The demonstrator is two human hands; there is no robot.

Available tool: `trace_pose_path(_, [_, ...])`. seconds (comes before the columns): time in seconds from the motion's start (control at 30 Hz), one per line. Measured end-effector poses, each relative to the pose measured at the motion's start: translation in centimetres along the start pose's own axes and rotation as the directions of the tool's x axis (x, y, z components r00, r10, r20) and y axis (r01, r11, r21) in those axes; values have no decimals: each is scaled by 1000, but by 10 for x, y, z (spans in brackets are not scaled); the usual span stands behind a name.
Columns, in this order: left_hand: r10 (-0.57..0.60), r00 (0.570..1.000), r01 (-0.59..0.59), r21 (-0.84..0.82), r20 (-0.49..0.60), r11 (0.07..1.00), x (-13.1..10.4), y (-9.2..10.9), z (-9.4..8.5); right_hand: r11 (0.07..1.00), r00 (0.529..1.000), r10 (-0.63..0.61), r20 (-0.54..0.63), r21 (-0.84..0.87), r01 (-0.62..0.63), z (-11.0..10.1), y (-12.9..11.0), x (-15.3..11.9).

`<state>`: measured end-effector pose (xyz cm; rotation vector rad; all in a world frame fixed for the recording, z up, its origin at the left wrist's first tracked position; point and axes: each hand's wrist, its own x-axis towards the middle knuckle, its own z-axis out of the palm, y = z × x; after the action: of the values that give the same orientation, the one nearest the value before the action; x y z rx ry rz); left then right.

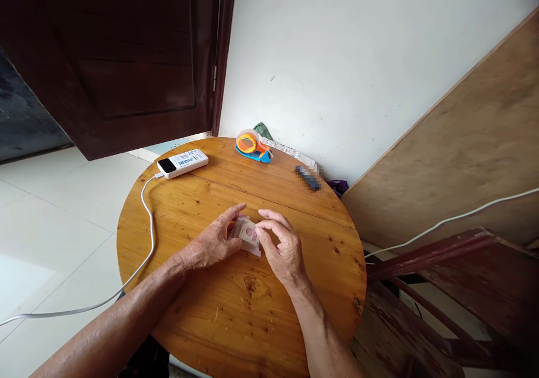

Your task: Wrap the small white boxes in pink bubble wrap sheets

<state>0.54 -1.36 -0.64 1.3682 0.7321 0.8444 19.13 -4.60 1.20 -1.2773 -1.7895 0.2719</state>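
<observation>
A small clear plastic packet (247,233) with a pinkish-red print lies near the middle of the round wooden table (202,322). My left hand (213,242) holds its left side, thumb at the near edge and fingers behind it. At the packet's right edge is my right hand (283,247), thumb and index fingertip pressed together in a pinch, the other fingers curved above. Whatever sits between those fingertips is too small to make out.
A white power bank (183,163) with a white cable (152,226) lies at the back left. An orange and blue tape dispenser (254,146) stands at the back, a blurred dark object (307,177) right of it. Dark red wooden furniture (463,265) is at the right.
</observation>
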Motion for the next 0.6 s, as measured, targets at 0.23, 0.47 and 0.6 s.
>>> trace_pose_path(0.23, [28, 999, -24, 101, -42, 995, -2, 5, 4, 993, 996, 75, -39, 94, -71, -1, 3, 1])
trace_pose_path(0.47, [156, 987, -140, 263, -39, 955, -4, 7, 8, 995, 994, -22, 111, -91, 32, -19, -13, 32])
trace_pose_path(0.6, [207, 978, -201, 337, 19, 920, -6, 8, 8, 990, 992, -58, 116, -119, 72, -27, -14, 58])
